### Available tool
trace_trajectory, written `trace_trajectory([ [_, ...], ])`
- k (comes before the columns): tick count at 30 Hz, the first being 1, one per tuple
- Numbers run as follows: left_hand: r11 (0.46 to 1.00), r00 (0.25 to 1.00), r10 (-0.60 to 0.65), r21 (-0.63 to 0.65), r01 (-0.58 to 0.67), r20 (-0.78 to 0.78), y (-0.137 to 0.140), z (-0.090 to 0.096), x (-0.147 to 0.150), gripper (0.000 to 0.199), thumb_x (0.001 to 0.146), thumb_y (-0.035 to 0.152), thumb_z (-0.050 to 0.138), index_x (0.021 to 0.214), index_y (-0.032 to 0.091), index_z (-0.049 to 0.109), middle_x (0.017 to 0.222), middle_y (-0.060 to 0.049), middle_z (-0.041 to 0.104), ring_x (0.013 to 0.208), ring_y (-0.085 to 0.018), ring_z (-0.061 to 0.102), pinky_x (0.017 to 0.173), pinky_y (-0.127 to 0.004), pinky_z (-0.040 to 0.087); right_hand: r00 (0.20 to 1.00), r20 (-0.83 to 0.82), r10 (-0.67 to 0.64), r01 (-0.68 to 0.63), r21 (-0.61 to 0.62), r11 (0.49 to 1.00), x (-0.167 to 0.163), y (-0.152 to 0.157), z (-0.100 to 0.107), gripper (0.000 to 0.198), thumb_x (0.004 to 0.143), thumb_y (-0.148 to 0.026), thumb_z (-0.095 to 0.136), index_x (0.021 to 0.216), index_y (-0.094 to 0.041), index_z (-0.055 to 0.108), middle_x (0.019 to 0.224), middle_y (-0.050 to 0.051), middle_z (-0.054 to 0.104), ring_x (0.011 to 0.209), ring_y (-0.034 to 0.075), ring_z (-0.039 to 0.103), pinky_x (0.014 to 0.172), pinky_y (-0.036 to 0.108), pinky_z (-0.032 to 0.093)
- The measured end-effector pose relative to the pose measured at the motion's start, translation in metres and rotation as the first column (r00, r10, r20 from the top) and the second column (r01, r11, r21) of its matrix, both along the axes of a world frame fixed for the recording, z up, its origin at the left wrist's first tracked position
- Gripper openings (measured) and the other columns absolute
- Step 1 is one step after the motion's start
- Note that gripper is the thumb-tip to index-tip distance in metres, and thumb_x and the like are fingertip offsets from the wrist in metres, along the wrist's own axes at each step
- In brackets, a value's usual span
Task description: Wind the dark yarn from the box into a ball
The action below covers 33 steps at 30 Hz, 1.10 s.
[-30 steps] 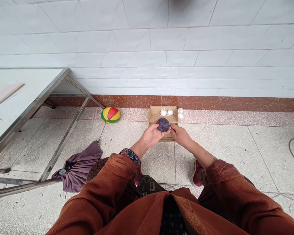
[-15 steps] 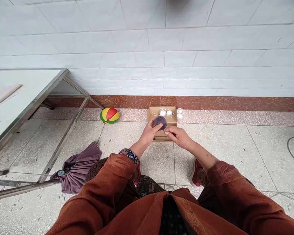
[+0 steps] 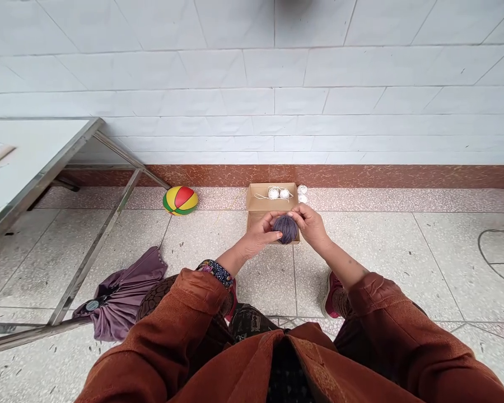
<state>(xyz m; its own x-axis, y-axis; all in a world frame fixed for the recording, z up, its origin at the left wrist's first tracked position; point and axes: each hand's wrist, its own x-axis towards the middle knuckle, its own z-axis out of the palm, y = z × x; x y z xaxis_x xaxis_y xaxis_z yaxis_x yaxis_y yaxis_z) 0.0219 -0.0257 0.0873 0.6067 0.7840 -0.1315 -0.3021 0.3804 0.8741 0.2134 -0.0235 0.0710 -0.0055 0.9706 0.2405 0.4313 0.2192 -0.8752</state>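
Observation:
A ball of dark purple-grey yarn (image 3: pixel 285 229) is gripped in my left hand (image 3: pixel 258 235), thumb across the near side and fingers behind it. My right hand (image 3: pixel 311 226) is closed in a pinch at the ball's upper right edge, on the yarn's strand; the strand itself is mostly hidden by the fingers. Below the hands on the floor stands an open cardboard box (image 3: pixel 252 197), partly covered by the hands and the ball. White yarn balls (image 3: pixel 279 193) with loose ends lie in its far part. More white balls (image 3: pixel 302 194) sit just right of the box.
A multicoloured ball (image 3: pixel 180 200) rests near the wall, left of the box. A folded purple umbrella (image 3: pixel 128 294) lies beside the metal-framed table (image 3: pixel 82 137) at left. A dark cable (image 3: pixel 481 246) loops on the floor at right. The tiled wall (image 3: pixel 235 101) rises behind.
The yarn ball has come nearer to me and slightly right in my left hand. My right hand has moved from the ball's near right side to its far upper edge. The view has shifted slightly right.

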Motion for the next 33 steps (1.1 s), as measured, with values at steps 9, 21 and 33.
trace_trajectory([
  [9,0.954,0.961,0.272,-0.147,-0.262,0.048,0.016,-0.003,-0.006,0.043,0.069,0.031,0.082,0.106,0.016,0.067,0.106,-0.008,0.069,0.091,-0.017,0.064,0.08,-0.029,0.049,0.962,0.159,0.222,-0.212,-0.078,0.974,-0.015,-0.012,-0.017,0.019,0.097,-0.031,0.044,0.091,-0.022,0.059,0.086,0.005,0.065,0.081,0.02,0.06,0.073,0.031,0.044],
  [21,0.913,0.859,0.358,0.331,-0.239,-0.366,0.018,-0.02,-0.001,0.054,0.06,0.024,0.081,0.108,0.018,0.057,0.103,-0.005,0.065,0.092,-0.018,0.061,0.087,-0.033,0.046,0.903,-0.081,0.422,-0.422,0.018,0.906,-0.003,-0.019,0.029,0.021,0.094,-0.039,0.06,0.089,-0.022,0.068,0.081,0.001,0.067,0.072,0.015,0.059,0.068,0.028,0.046],
  [33,0.99,0.998,0.068,0.122,-0.067,-0.004,0.005,-0.002,0.002,0.064,0.067,0.024,0.082,0.124,0.024,0.055,0.114,-0.006,0.063,0.103,-0.02,0.059,0.088,-0.032,0.045,0.998,-0.028,0.062,-0.064,-0.083,0.994,0.001,-0.001,-0.004,0.02,0.095,-0.035,0.049,0.085,-0.021,0.061,0.077,0.002,0.062,0.072,0.018,0.057,0.069,0.03,0.045],
])
